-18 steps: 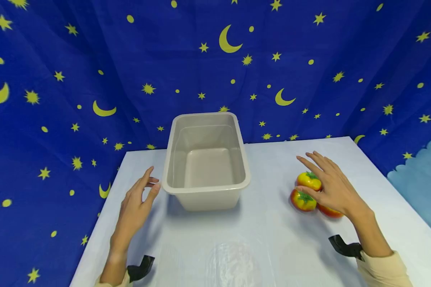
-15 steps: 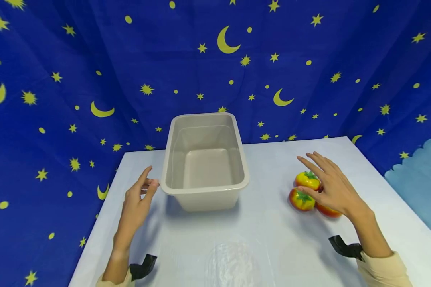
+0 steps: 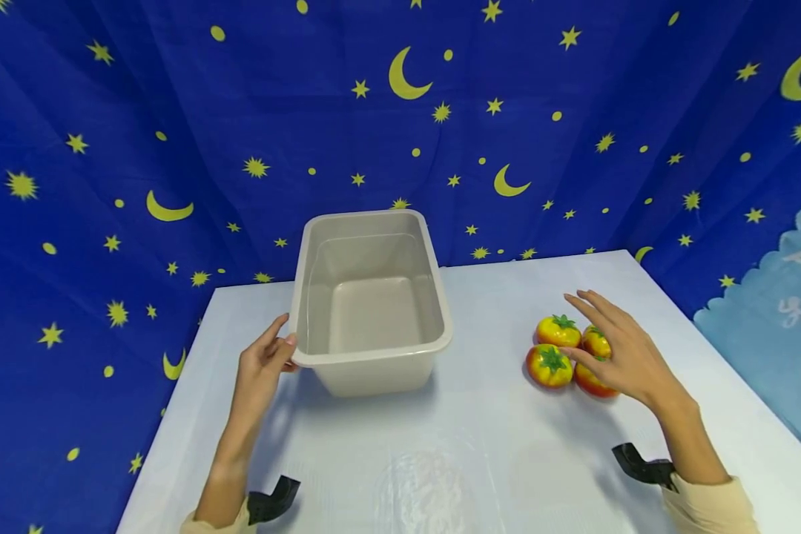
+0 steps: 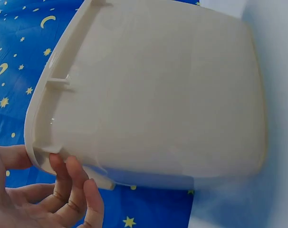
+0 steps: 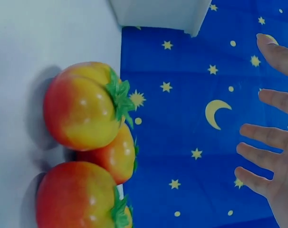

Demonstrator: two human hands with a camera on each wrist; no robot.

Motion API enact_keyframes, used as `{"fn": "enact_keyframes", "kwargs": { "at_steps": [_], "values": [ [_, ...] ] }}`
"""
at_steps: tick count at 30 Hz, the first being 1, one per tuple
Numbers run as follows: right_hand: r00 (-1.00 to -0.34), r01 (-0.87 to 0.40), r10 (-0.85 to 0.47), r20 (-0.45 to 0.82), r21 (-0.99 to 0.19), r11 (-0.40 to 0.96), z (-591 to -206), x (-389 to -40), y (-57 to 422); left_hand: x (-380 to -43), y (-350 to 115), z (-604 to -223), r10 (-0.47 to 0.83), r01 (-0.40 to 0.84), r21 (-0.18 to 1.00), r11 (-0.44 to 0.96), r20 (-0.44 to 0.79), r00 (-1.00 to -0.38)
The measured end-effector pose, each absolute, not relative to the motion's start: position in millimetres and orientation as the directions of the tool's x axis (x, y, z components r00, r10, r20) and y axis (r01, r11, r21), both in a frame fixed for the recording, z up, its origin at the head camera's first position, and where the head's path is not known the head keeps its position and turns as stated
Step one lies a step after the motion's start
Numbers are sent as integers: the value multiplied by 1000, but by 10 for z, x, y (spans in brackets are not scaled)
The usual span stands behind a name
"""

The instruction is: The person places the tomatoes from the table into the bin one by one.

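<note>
A beige plastic tub (image 3: pixel 374 377) stands on the white table with nothing inside. My left hand (image 3: pixel 260 371) grips the tub's near left corner. In the left wrist view its thumb (image 4: pixel 13 156) lies against the outer lip, while the fingertips (image 4: pixel 56 161) curl under the rim. Several red-and-yellow tomatoes (image 3: pixel 549 366) with green leafy tops sit clustered to the right of the tub. Above them hovers my right hand (image 3: pixel 630 360), fingers spread and holding nothing; it partly covers the rear right tomatoes in the head view. The right wrist view shows a gap between that hand and the tomatoes (image 5: pixel 84 107).
A dark blue cloth (image 3: pixel 347 133) with yellow moons and stars hangs behind the table (image 3: pixel 480 437) and along its left. Light blue scalloped fabric (image 3: pixel 767 311) lies beyond the right edge. Each wrist carries a black mount (image 3: pixel 274 499).
My left hand has moved right and taken hold of the tub's rim. The view has swung slightly right. My right hand has shifted rightward relative to the tomatoes, uncovering more of them.
</note>
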State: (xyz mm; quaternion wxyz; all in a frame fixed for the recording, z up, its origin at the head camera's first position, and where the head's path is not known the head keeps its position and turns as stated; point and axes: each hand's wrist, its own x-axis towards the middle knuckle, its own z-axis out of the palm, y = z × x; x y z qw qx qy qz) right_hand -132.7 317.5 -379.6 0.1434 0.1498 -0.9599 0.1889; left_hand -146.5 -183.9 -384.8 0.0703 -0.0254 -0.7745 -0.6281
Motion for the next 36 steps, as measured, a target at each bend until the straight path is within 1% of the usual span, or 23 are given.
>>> {"fn": "enact_keyframes", "kwargs": {
  "at_steps": [9, 17, 23, 36],
  "values": [
    [-936, -285, -155, 315, -426, 859, -3899, -1246, 3307, -1421, -1756, -3846, -77, 116, 984, 132, 127, -989],
    [-953, -233, -89, 290, -513, 826, -4033, -1193, 3440, -1399, -1739, -3857, -78, 107, 984, 143, 119, -990],
    [-952, -224, -63, 299, -542, 810, -4164, -1163, 3572, -1394, -1734, -3830, -61, 121, 983, 137, 130, -990],
    [-965, -167, -17, 260, -566, 807, -4382, -1082, 3766, -1393, -1746, -3847, -46, 132, 980, 150, 140, -989]
  ]
}}
